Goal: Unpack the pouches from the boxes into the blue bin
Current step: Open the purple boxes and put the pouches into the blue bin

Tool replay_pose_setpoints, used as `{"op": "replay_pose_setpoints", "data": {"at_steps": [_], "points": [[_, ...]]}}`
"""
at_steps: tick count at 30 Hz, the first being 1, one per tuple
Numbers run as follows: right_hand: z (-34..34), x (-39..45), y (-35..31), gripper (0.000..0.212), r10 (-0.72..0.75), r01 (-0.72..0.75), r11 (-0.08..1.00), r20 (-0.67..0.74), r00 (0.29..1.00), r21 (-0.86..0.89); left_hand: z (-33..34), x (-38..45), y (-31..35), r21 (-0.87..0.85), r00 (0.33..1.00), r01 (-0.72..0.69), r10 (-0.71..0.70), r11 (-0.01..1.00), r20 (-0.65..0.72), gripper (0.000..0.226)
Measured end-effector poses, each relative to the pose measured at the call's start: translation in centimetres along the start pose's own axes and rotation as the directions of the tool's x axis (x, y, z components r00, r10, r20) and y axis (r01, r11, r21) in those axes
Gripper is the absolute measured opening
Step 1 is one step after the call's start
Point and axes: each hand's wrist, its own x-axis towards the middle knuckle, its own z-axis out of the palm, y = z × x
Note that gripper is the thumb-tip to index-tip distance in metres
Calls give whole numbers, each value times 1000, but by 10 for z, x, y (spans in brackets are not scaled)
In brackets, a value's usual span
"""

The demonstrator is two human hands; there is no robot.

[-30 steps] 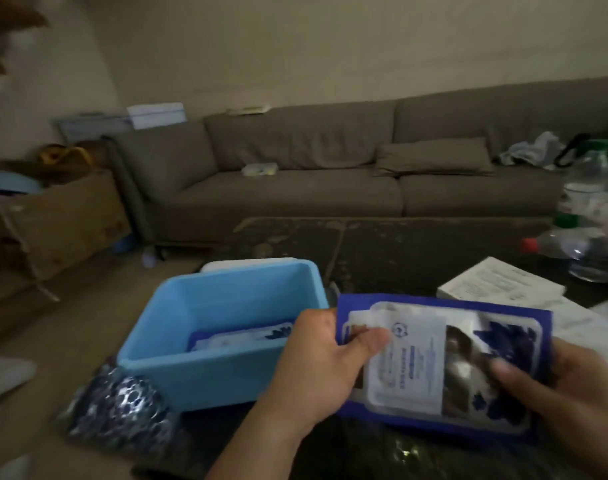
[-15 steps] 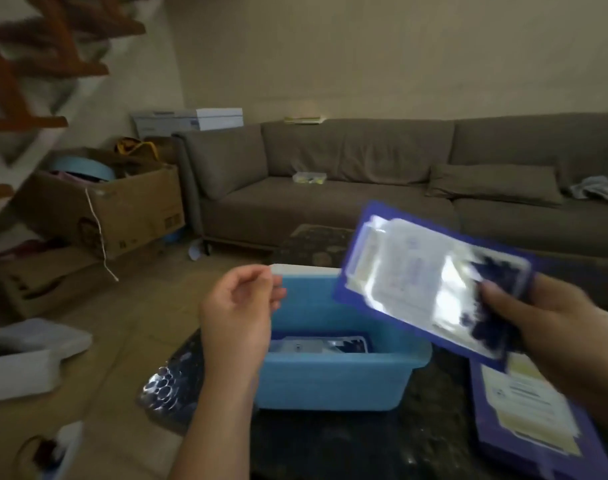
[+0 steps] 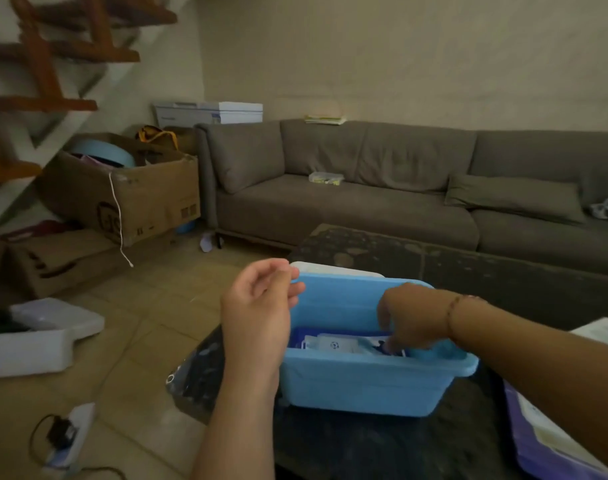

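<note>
The right hand [image 3: 411, 318] reaches down inside the blue bin [image 3: 364, 386], fingertips apparently pinching the pouch [image 3: 333, 344] lying beneath them. The left hand [image 3: 257, 313] hovers beside the bin's left rim, loosely curled, holding nothing.

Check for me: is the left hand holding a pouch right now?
No. The left hand hangs loosely curled and holds nothing beside the blue bin, while the right hand reaches down to the pouch inside.
</note>
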Motion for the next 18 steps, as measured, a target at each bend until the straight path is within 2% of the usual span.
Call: {"op": "replay_pose_setpoints", "data": {"at_steps": [2,6,10,16,18], "points": [[6,11,-7,37,-62,68,996,95,994,-65,0,-1,1,18,1000,4,-4,1000,5,10],[18,28,-17,44,-49,85,987,245,968,-138,1,-1,-1,23,1000,11,-12,1000,27,12],[24,36,-18,48,-36,70,985,208,977,-157,2,1,-6,25,999,23,-24,999,41,13],[23,46,-20,49,-59,91,991,294,954,-96,3,2,-9,26,999,17,-18,1000,39,13],[19,44,-17,48,5,30,993,299,954,-112,3,2,-9,31,999,15,-17,999,42,13]]}}
